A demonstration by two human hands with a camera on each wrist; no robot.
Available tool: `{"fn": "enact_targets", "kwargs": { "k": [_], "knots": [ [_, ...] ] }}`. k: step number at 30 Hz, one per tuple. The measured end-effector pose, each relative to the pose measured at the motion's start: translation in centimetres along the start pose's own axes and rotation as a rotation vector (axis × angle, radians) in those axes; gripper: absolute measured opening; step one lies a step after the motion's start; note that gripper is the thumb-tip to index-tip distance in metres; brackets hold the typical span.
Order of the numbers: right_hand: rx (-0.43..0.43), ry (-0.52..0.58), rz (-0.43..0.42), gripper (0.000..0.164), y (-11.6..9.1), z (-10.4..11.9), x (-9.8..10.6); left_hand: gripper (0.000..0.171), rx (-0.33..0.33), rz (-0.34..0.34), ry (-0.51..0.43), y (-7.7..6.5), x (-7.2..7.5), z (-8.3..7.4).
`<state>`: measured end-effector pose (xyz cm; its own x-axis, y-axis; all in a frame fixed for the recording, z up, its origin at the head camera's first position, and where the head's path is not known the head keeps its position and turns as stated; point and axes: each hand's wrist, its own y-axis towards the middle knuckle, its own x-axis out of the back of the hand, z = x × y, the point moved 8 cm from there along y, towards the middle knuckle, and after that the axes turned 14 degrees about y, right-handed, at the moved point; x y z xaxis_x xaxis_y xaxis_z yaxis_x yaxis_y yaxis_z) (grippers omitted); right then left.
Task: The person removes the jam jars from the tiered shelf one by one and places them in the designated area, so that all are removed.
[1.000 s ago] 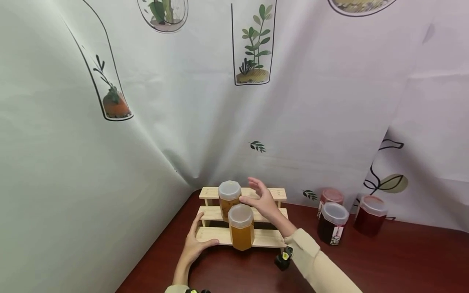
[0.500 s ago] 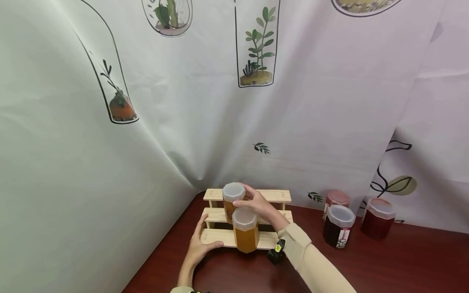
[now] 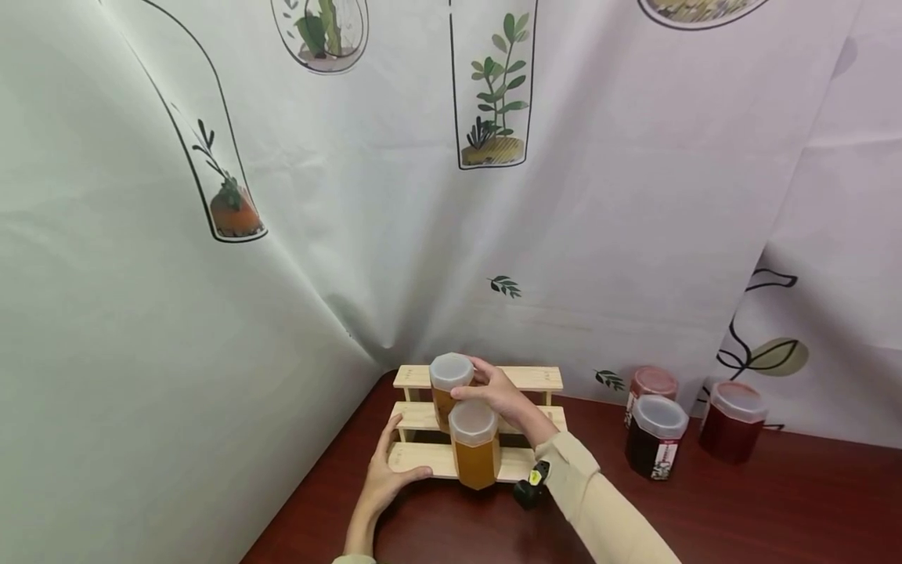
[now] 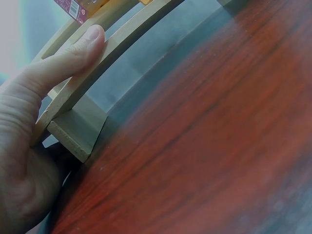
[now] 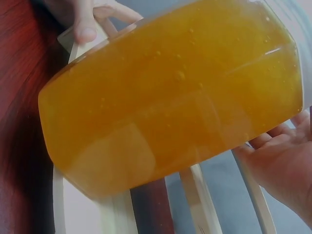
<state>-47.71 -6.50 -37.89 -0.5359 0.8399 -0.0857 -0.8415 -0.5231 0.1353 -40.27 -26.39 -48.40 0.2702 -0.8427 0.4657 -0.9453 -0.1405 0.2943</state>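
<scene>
purple barcode label [image 4: 71, 9]: left wrist view only; right fingers [image 3: 482, 365] clamped on rear jar [image 3: 443, 389], left fingers [image 3: 389, 432] on rack [image 3: 419, 458].

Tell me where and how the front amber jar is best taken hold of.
Probably grip the front jar around its body, just below the lid, from the front: it stands upright, its flat sides should suit fingers, and the rear jar and right hand crowd its back.
</scene>
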Motion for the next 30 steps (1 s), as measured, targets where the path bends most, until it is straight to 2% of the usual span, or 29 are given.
{"fn": "enact_targets", "kwargs": {
  "k": [9, 20, 26, 30],
  "knots": [
    [-0.027, 0.142, -0.038, 0.077, -0.1, -0.5, -0.5, 0.106, 0.005, -0.002, -0.007, -0.2, 0.2, 0.2],
    [0.005, 0.2, -0.153, 0.066, 0.1, -0.4, 0.7, 0.107, 0.011, -0.005, -0.016, -0.1, 0.2, -0.1],
    [0.027, 0.246, -0.182, 0.061, 0.2, 0.4, 0.7, 0.106, 0.016, -0.003, -0.021, -0.2, 0.2, -0.1],
    [0.046, 0.315, -0.191, 0.064, 0.2, 1.8, 0.9, 0.106, 0.006, -0.01, -0.019, -0.2, 0.1, -0.1]
  ]
}}
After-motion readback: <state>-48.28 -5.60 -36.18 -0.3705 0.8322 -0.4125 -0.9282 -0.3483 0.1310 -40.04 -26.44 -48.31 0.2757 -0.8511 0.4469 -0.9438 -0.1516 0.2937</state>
